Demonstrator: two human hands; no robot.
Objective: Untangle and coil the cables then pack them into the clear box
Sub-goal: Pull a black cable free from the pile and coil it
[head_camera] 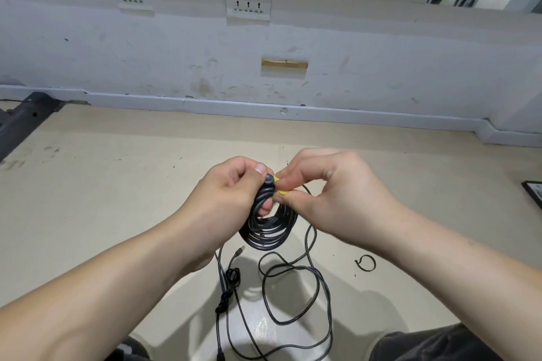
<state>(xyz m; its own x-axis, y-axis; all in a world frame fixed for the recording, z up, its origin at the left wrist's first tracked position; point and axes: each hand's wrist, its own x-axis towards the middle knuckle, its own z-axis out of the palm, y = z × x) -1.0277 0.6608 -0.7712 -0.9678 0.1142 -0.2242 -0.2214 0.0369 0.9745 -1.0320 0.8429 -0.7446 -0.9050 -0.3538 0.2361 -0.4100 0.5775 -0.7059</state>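
Centrally, left hand [231, 193] grips black coil [269, 231], right hand [331, 193] pinches yellow strip [283, 192]

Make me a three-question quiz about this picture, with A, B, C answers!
1. Where is the coiled cable?
A) in the left hand
B) inside a box
C) plugged into a socket

2. What colour is the little strip the right hand pinches?
A) red
B) yellow
C) blue

3. How do the other cables on the floor lie?
A) neatly coiled
B) loose and tangled
C) cut in pieces

Answers:
1 A, its fingers curl round the coil.
2 B, yellow shows between the fingertips.
3 B, they sprawl in loops with a knot.
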